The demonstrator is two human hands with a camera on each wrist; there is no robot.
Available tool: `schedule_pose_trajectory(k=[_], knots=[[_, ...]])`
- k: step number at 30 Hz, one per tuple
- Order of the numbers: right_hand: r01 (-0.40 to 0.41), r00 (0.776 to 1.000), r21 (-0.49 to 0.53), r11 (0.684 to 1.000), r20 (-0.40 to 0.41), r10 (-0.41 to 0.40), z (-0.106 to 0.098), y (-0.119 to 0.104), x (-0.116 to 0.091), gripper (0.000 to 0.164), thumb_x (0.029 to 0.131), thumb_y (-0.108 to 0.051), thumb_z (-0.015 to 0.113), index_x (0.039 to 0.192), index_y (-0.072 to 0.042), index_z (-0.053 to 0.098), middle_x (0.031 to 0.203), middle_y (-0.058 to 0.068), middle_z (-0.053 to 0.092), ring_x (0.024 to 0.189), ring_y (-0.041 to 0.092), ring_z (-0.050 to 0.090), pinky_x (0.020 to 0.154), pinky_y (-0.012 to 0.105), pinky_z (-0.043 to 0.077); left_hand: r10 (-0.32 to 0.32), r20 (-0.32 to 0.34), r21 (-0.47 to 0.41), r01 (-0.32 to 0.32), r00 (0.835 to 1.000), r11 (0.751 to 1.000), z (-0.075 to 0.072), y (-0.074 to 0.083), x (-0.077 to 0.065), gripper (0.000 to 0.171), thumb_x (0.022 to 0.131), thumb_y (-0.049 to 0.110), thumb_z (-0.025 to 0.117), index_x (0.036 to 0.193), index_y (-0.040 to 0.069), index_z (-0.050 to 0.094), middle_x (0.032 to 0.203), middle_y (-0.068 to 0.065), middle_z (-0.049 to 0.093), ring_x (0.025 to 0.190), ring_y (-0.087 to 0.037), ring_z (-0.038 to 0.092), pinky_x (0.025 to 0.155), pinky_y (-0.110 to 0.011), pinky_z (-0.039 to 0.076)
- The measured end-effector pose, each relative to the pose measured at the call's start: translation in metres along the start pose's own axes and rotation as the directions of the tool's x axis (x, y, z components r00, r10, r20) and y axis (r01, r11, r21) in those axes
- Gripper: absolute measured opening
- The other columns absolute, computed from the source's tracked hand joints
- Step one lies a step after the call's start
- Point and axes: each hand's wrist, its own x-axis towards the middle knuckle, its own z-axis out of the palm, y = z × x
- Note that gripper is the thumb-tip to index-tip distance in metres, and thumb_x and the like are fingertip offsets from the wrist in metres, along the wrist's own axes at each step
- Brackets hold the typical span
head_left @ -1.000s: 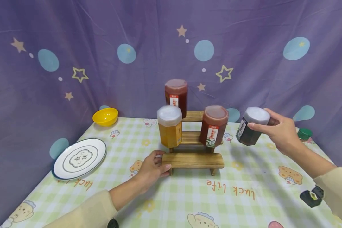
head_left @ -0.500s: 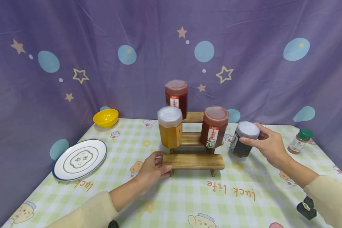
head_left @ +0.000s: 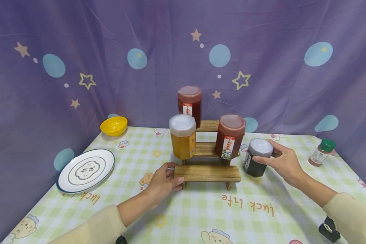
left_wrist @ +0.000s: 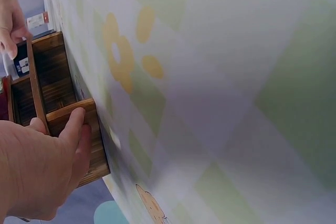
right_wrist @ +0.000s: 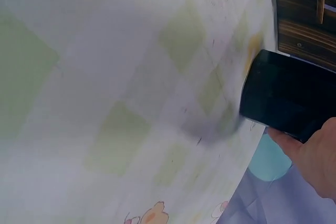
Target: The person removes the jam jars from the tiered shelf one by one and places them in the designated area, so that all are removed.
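Cloth (head_left: pixel 177 220) with pale green checks and cartoon prints is covering the table. Nearest, a person's left hand (head_left: pixel 163 184) is gripping the left end of a wooden rack (head_left: pixel 206 173) with three steps, holding it by the lowest, front one. Just beside the rack's right side, the person's right hand (head_left: pixel 288 166) is gripping a dark jar (head_left: pixel 255 159) around its upper part, thumb in front and other fingers behind. The dark jar, eight-sided and white-topped, is staying roughly upright; whether its base is touching the cloth, the views are leaving unclear.

Well apart on the left, a white plate (head_left: pixel 86 171) with Chinese characters at its centre is lying flat. On the middle step, an amber jar (head_left: pixel 183 142) is standing at the left and a red jar (head_left: pixel 230 137) at the right. Near the table's right edge, a green-capped bottle (head_left: pixel 322 152) is standing upright.

Farther back, a second red jar (head_left: pixel 190 103) is standing on the left of the top step. A yellow bowl (head_left: pixel 114 126) is sitting at the far left corner. Behind everything, a purple curtain (head_left: pixel 170 34) with stars and blue ovals is hanging.
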Motion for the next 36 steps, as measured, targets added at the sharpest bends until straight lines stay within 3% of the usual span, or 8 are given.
schedule_pose_trajectory(k=[5, 14, 19, 23, 28, 33, 36], knots=[[0.010, 1.000, -0.018, 1.000, 0.003, -0.010, -0.001, 0.001, 0.000, 0.092, 0.079, -0.028, 0.081, 0.149, 0.001, 0.029, 0.136, 0.024, 0.051, 0.124, 0.037, 0.049, 0.077, 0.005, 0.049, -0.001, 0.003, 0.005, 0.001, 1.000, 1.000, -0.001, 0.001, 0.000, 0.056, 0.090, -0.006, 0.061, 0.139, -0.004, 0.033, 0.124, -0.027, 0.049, 0.100, -0.027, 0.062, 0.087, -0.040, 0.059], [0.037, 0.999, -0.037, 0.999, 0.002, -0.037, 0.003, 0.005, 0.000, 0.087, 0.078, -0.030, 0.082, 0.148, -0.007, 0.036, 0.136, 0.019, 0.053, 0.120, 0.026, 0.054, 0.079, 0.006, 0.050, -0.003, -0.010, 0.009, 0.003, 1.000, 1.000, -0.003, 0.001, 0.001, 0.056, 0.090, -0.006, 0.061, 0.139, -0.003, 0.034, 0.126, -0.029, 0.049, 0.103, -0.029, 0.062, 0.087, -0.040, 0.059], [0.045, 0.999, -0.042, 0.998, 0.018, -0.044, 0.002, 0.004, -0.001, 0.087, 0.080, -0.030, 0.081, 0.149, -0.008, 0.034, 0.138, 0.020, 0.051, 0.123, 0.035, 0.050, 0.078, 0.004, 0.048, -0.005, -0.011, 0.010, 0.005, 1.000, 1.000, -0.004, 0.000, 0.001, 0.055, 0.090, -0.006, 0.061, 0.138, -0.003, 0.035, 0.125, -0.028, 0.048, 0.101, -0.028, 0.062, 0.086, -0.040, 0.059], [0.037, 0.998, -0.073, 0.997, 0.062, -0.032, -0.003, 0.001, 0.000, 0.094, 0.082, -0.031, 0.078, 0.153, -0.008, 0.022, 0.143, 0.026, 0.044, 0.127, 0.041, 0.045, 0.077, 0.003, 0.046, -0.004, -0.012, 0.011, 0.004, 1.000, 1.000, -0.005, 0.000, 0.001, 0.055, 0.090, -0.006, 0.062, 0.138, -0.003, 0.035, 0.125, -0.028, 0.048, 0.099, -0.027, 0.063, 0.086, -0.039, 0.060], [0.044, 0.994, -0.036, 0.998, 0.099, -0.040, -0.016, -0.010, 0.004, 0.091, 0.089, -0.027, 0.071, 0.154, -0.006, 0.012, 0.150, 0.027, 0.031, 0.132, 0.044, 0.036, 0.082, 0.000, 0.044, -0.003, 0.003, 0.004, 0.003, 1.000, 1.000, -0.004, 0.000, 0.001, 0.056, 0.090, -0.006, 0.062, 0.138, -0.004, 0.034, 0.127, -0.029, 0.047, 0.099, -0.027, 0.063, 0.086, -0.039, 0.060], [0.091, 0.994, 0.046, 0.995, 0.060, -0.094, -0.032, -0.031, 0.019, 0.079, 0.094, -0.020, 0.065, 0.153, -0.002, 0.015, 0.151, 0.026, 0.030, 0.136, 0.033, 0.036, 0.090, 0.003, 0.044, -0.006, 0.013, -0.004, 0.006, 1.000, 1.000, -0.003, -0.002, 0.001, 0.056, 0.089, -0.006, 0.062, 0.138, -0.005, 0.033, 0.126, -0.029, 0.048, 0.100, -0.027, 0.063, 0.086, -0.040, 0.059], [0.078, 0.996, 0.028, 0.997, 0.045, -0.079, -0.039, -0.051, 0.031, 0.077, 0.094, -0.025, 0.064, 0.153, -0.007, 0.018, 0.153, 0.020, 0.031, 0.137, 0.029, 0.037, 0.090, 0.006, 0.046, -0.005, 0.011, -0.001, 0.005, 1.000, 1.000, -0.003, -0.002, 0.002, 0.057, 0.090, -0.006, 0.062, 0.138, -0.004, 0.033, 0.125, -0.028, 0.049, 0.098, -0.027, 0.063, 0.086, -0.039, 0.060]])
